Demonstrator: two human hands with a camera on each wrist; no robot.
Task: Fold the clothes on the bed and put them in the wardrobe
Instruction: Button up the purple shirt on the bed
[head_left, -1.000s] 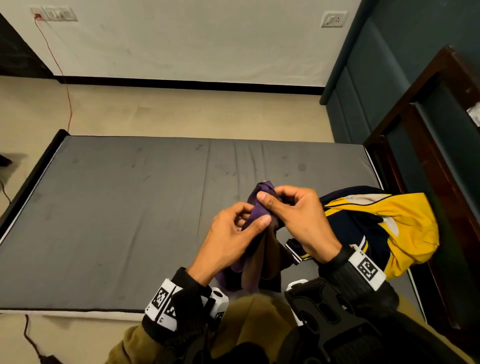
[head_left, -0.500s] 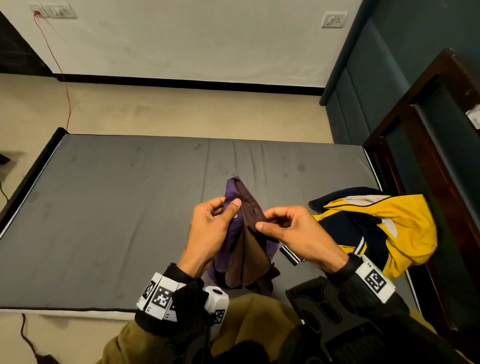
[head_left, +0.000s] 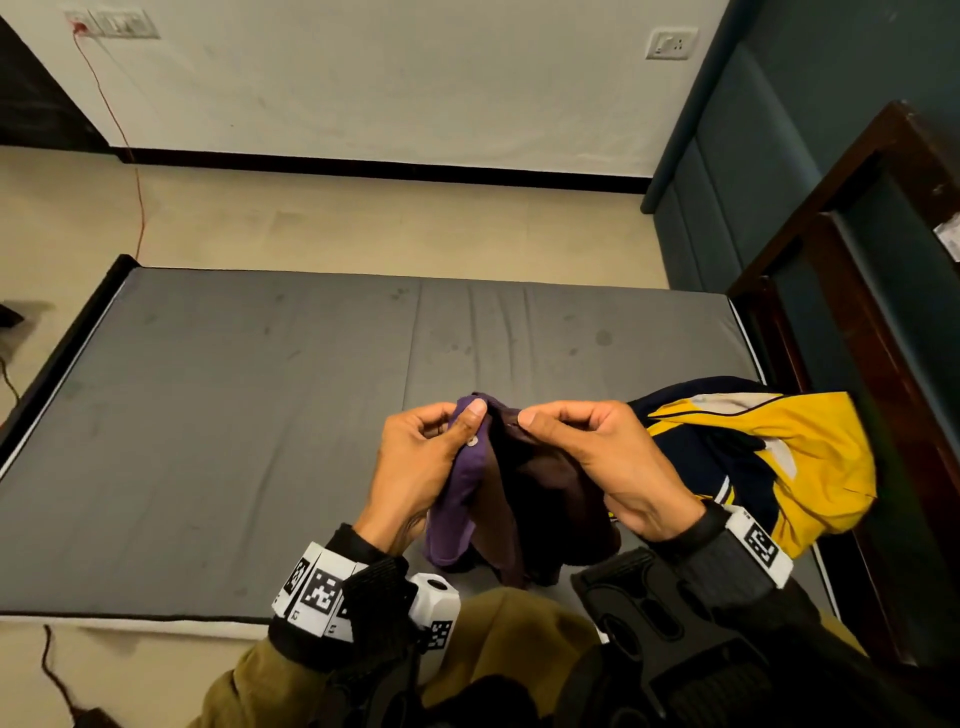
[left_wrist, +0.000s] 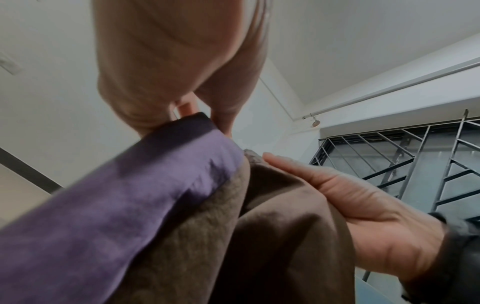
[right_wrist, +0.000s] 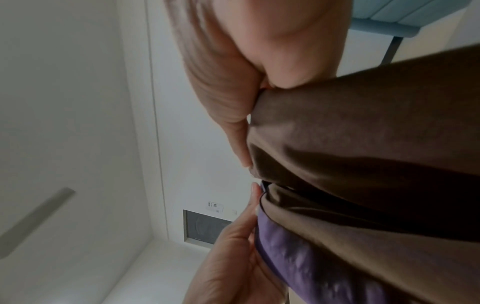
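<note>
purple/brown garment (head_left: 498, 499) bunched, hanging, pinched at top by both hands.

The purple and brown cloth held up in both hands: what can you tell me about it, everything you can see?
The purple and brown cloth is soft, limp fabric, purple on one side and dull brown on the other, with a small pale button near the top. The left hand pinches the purple edge; the right hand pinches the brown edge beside it. It hangs in loose folds above the near edge of the grey mattress, unfolded. What kind of garment it is cannot be told.
</note>
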